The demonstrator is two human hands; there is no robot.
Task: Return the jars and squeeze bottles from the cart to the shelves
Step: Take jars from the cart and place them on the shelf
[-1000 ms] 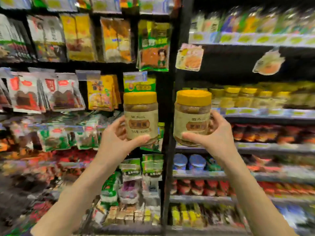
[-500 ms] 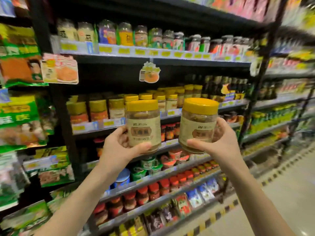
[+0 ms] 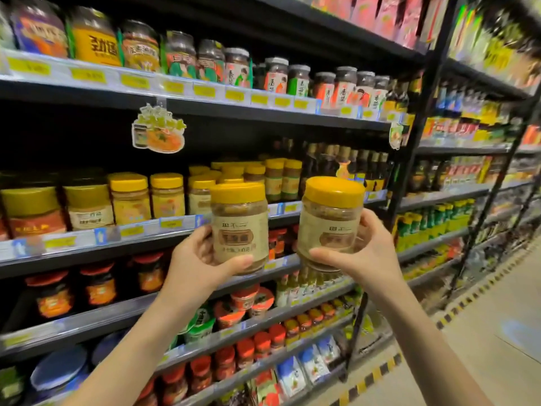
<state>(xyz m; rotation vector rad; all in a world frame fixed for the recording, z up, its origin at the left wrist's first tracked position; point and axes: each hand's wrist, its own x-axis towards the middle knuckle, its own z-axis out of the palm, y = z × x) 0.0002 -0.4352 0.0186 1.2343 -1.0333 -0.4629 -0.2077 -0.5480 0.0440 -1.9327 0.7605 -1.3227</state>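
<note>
I hold two matching jars with yellow lids and beige labels, both raised in front of the shelves. My left hand (image 3: 196, 262) grips the left jar (image 3: 239, 227) around its lower half. My right hand (image 3: 369, 253) grips the right jar (image 3: 330, 221), which tilts slightly to the right. Directly behind them, the middle shelf (image 3: 146, 230) carries a row of similar yellow-lidded jars (image 3: 167, 194). The cart is out of view.
The top shelf holds several labelled sauce jars (image 3: 181, 57). Dark bottles (image 3: 351, 165) stand right of the yellow-lidded jars. Red-lidded jars (image 3: 99, 285) fill the shelf below. A black upright post (image 3: 409, 159) divides the shelving. The aisle floor (image 3: 483, 332) with striped tape lies to the right.
The view has swung right from hanging packets to the jar shelves and moved closer to them. Both hands keep the same grip on the jars.
</note>
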